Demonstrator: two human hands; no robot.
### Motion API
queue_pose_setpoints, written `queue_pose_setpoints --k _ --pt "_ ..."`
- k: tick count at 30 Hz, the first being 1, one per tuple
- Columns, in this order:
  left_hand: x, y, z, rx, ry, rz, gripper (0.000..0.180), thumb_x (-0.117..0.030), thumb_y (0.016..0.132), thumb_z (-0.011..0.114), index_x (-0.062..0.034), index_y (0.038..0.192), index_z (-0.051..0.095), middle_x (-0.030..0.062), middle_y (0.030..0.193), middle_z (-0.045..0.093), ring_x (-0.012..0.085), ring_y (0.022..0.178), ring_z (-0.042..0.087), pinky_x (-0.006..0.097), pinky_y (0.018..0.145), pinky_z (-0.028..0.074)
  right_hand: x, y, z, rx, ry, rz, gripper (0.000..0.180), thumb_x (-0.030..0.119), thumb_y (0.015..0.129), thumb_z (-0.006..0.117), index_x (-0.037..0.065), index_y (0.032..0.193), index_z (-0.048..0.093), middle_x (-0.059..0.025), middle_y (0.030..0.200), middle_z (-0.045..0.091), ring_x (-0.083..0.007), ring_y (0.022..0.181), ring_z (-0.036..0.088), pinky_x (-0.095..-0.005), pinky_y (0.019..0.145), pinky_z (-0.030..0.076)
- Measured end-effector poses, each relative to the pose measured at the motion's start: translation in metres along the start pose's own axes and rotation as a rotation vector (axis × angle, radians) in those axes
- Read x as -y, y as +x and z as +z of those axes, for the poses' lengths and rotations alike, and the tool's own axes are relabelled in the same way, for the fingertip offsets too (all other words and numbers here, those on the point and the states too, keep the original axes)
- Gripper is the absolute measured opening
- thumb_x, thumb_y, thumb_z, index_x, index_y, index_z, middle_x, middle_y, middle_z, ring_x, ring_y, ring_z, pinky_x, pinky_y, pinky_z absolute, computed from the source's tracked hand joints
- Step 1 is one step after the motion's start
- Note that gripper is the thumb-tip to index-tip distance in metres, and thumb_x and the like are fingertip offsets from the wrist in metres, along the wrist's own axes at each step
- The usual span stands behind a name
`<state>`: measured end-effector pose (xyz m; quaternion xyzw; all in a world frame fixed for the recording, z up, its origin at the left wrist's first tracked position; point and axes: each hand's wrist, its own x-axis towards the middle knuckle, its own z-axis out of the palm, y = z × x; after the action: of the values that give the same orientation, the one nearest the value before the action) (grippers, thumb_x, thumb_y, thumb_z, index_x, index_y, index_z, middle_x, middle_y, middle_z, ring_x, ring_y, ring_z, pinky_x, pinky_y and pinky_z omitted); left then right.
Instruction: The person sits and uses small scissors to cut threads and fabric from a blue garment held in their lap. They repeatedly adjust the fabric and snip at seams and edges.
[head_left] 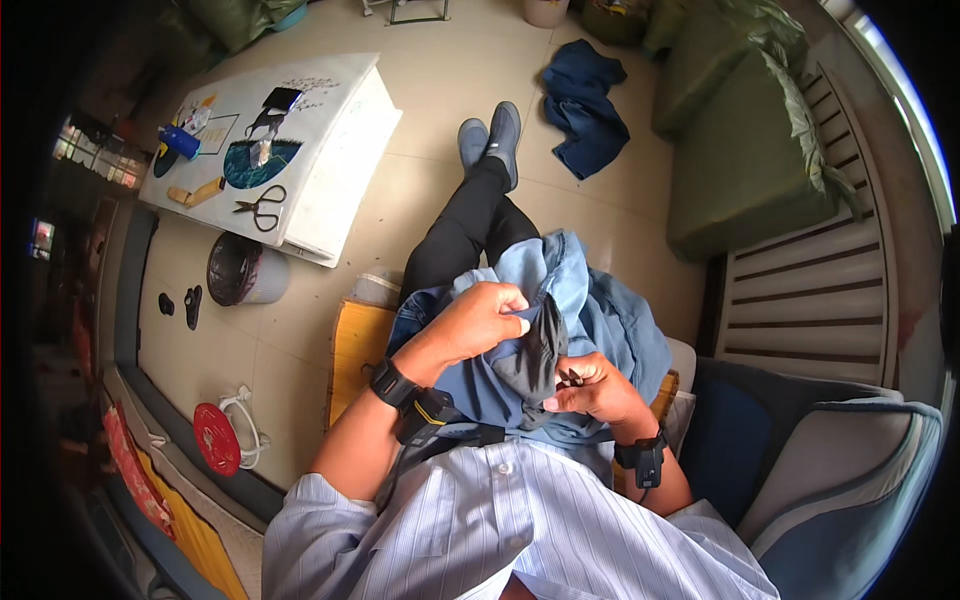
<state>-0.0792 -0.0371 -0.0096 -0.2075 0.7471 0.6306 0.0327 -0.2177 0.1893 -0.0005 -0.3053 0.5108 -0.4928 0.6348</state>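
Observation:
A blue denim garment (625,325) lies bunched across my lap, with a lighter blue part toward my knees. My left hand (490,318) is closed on its edge, thumb and fingers pinching the cloth and lifting it. A dark grey lining or pocket cloth (543,350) hangs between my two hands. Beside that grey cloth my right hand (600,388) is closed around a small dark pointed tool (570,378), mostly covered by the fingers; its exact kind is hidden. The right thumb touches the grey cloth.
At the left front stands a white table (335,130) with black-handled scissors (262,208) and a blue thread spool (180,141). A bin (262,275) sits below it. More denim (585,110) lies on the floor beyond my feet. Covered green stacks (750,165) rise at right.

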Motion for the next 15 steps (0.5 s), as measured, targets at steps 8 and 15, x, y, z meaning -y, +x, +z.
queue_pose_setpoints --k 8,15 --pt "-0.025 -0.023 0.005 -0.176 -0.314 -0.030 0.009 -0.009 0.096 0.072 -0.0020 0.096 0.067 -0.0052 0.087 0.061 0.0021 0.078 0.053 0.022 0.068 0.044 0.045 -0.005 0.001 -0.385 0.139 -0.069 0.020 0.015 0.090 0.081 0.001 0.091 0.067 0.0054 0.079 0.058 -0.0019 0.069 0.045 -0.0220 0.062 0.037" --pt "-0.034 -0.032 0.006 -0.214 -0.644 0.020 0.009 -0.011 0.098 0.071 -0.0045 0.099 0.065 -0.0051 0.090 0.062 0.0022 0.081 0.053 0.022 0.074 0.044 0.051 0.025 0.019 -0.340 0.208 -0.057 0.016 0.008 0.088 0.081 0.003 0.094 0.067 0.0060 0.077 0.058 -0.0023 0.067 0.049 -0.0229 0.060 0.041"
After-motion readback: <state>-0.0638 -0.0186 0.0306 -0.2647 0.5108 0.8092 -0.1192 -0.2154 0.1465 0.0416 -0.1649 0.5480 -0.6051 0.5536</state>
